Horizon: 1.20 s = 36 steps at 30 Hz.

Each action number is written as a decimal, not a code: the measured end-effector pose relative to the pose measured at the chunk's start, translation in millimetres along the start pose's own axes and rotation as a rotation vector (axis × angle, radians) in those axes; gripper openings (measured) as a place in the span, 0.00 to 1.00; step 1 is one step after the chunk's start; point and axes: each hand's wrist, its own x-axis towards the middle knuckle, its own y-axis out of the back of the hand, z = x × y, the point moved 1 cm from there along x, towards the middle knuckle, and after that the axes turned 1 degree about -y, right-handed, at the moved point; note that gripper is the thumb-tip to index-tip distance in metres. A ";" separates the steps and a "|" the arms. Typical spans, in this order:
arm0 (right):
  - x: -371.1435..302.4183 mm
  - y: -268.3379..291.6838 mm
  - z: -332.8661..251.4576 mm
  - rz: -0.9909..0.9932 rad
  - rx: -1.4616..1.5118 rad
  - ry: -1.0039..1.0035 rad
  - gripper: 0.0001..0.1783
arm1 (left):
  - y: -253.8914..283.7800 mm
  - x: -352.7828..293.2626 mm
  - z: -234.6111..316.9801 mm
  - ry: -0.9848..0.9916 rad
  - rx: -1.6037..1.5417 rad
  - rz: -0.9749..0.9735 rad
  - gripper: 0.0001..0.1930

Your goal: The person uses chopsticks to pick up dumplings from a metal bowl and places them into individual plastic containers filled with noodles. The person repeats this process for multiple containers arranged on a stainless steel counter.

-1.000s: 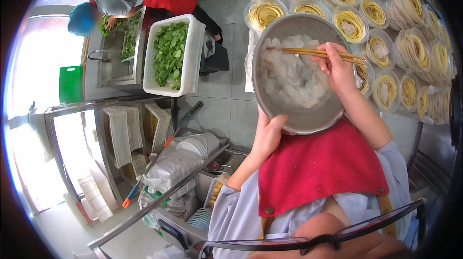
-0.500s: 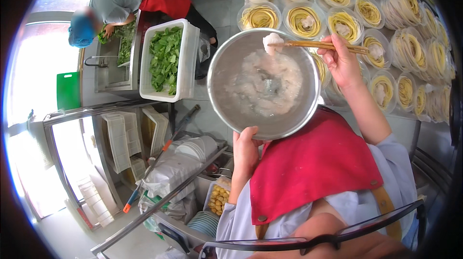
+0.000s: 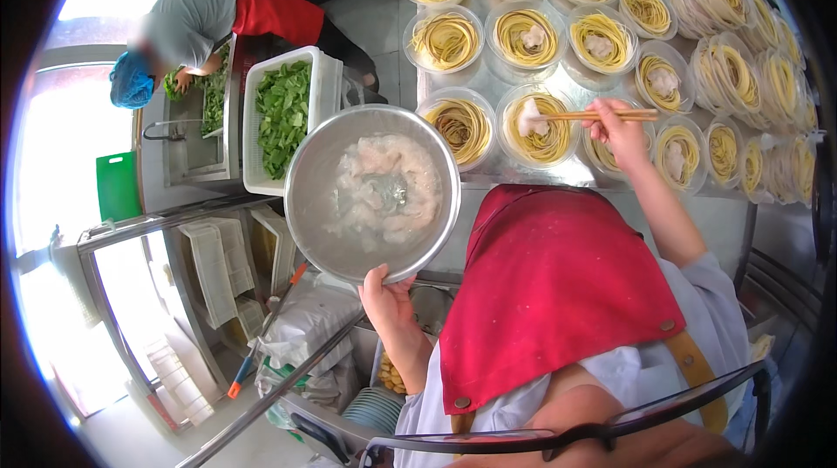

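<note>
My left hand (image 3: pixel 388 301) grips the near rim of a large steel bowl (image 3: pixel 301 150), tilted a little and held left of my red apron. Inside it, pale pinkish raw meat slices (image 3: pixel 397 185) lie in a ring. My right hand (image 3: pixel 617 132) is closed on a pair of wooden chopsticks (image 3: pixel 575 115). At their tips a pale piece of meat (image 3: pixel 528 118) is over a round clear plastic bowl of yellow noodles (image 3: pixel 549 150); whether it rests on the noodles I cannot tell. Another noodle bowl (image 3: pixel 457 132) stands just left, without meat on top.
Several more noodle bowls (image 3: pixel 527 37) cover the steel table, some topped with meat, with stacked ones (image 3: pixel 728 76) at the right. At the left are a white basket of green leaves (image 3: pixel 283 115), a sink (image 3: pixel 187 141) and a co-worker (image 3: pixel 209 15) bending over it. A metal rail (image 3: pixel 288 381) runs lower left.
The steel bowl has moved left and toward me in my left hand, uncovering noodle bowls. My right hand has carried the meat piece from above the steel bowl to a noodle bowl.
</note>
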 end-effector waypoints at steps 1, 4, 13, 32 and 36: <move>4.3 9.9 19.5 0.036 -0.192 0.035 0.13 | 1.1 1.2 -0.6 -0.006 -0.005 -0.005 0.14; 0.1 4.8 11.3 0.034 -0.386 0.154 0.13 | -5.2 -4.3 2.6 -0.018 0.002 -0.027 0.14; -48.2 -77.9 -116.9 -0.471 -0.459 0.655 0.10 | -63.8 -21.4 -10.0 0.107 0.045 -0.137 0.11; -21.9 -146.1 -84.3 -0.455 -0.547 0.811 0.07 | -97.6 -56.4 -12.6 0.223 0.268 -0.399 0.22; -25.8 -146.3 -92.7 -0.550 -0.468 0.676 0.09 | -94.2 -58.9 -13.6 0.253 0.255 -0.398 0.22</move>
